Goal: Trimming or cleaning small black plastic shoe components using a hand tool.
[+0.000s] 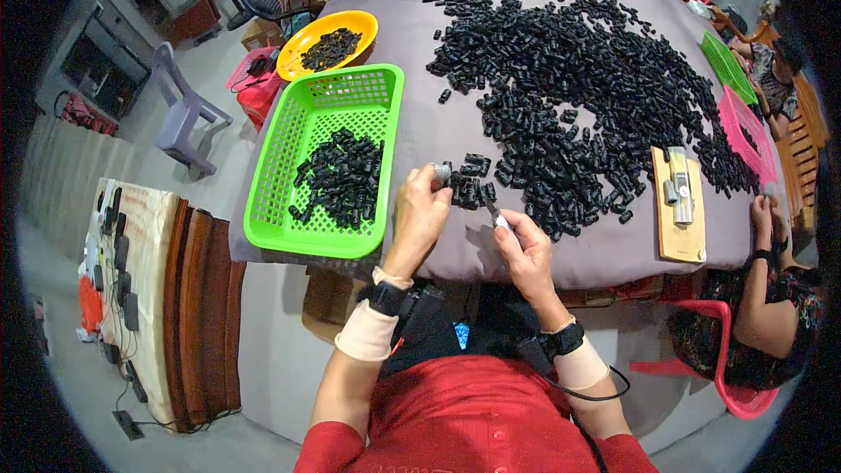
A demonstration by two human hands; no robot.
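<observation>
My left hand (pixel 422 221) is closed just right of the green basket (pixel 257 201), its fingertips at a small group of black plastic parts (pixel 473 182). A grey wrap or cap (pixel 441 174) shows at those fingertips; whatever they pinch is too small to make out. In my right hand (pixel 527 254) is a slim tool, seemingly a small knife (pixel 499 219), with a pale handle and a dark tip pointing at the same group. Inside the basket lies a heap of similar black parts (pixel 342 180). Beyond my hands spreads a large pile of them (pixel 561 123).
A yellow bowl (pixel 366 33) with dark bits stands behind the basket. To the right lie a brown board (pixel 670 236) with a clear case (pixel 680 184), and pink (pixel 745 136) and green baskets (pixel 725 68). Other people sit around the grey-covered table (pixel 604 258); one person's hands (pixel 766 223) rest at its right edge.
</observation>
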